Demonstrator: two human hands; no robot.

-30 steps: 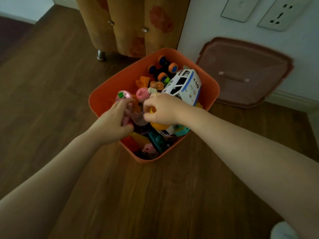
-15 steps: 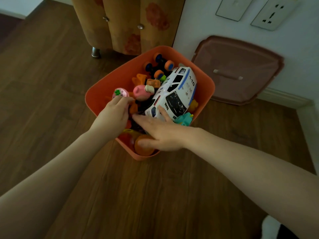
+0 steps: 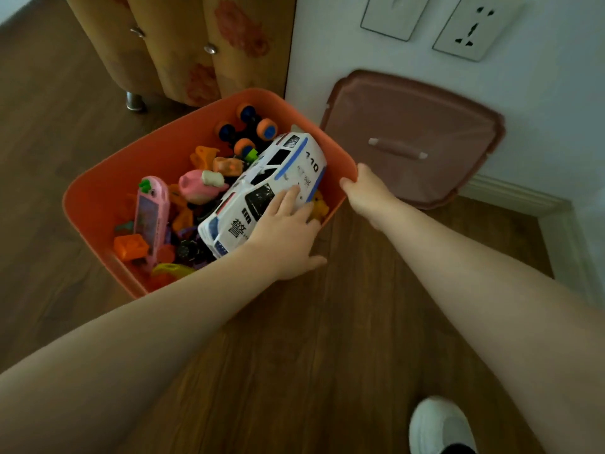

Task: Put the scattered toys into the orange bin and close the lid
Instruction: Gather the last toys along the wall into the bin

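The orange bin (image 3: 98, 204) stands on the wood floor, full of toys. A white and blue police car (image 3: 262, 188) lies slanted on top of the pile. My left hand (image 3: 284, 234) rests flat on the car's near side, fingers straight. My right hand (image 3: 366, 191) grips the bin's right corner rim, thumb on the edge. A pink toy phone (image 3: 150, 214), a pink pig toy (image 3: 196, 188) and a black car with orange wheels (image 3: 248, 129) lie in the bin. The brown lid (image 3: 409, 139) leans against the wall, right of the bin.
A fabric-covered cabinet (image 3: 183, 44) on metal legs stands behind the bin. Wall sockets (image 3: 471, 24) sit above the lid. A white skirting board (image 3: 523, 201) runs along the wall. My white shoe (image 3: 438, 424) shows at the bottom right.
My left hand moved from the bin's left side onto the police car. My right hand left the toys and took hold of the bin's right corner. The pink phone now shows.
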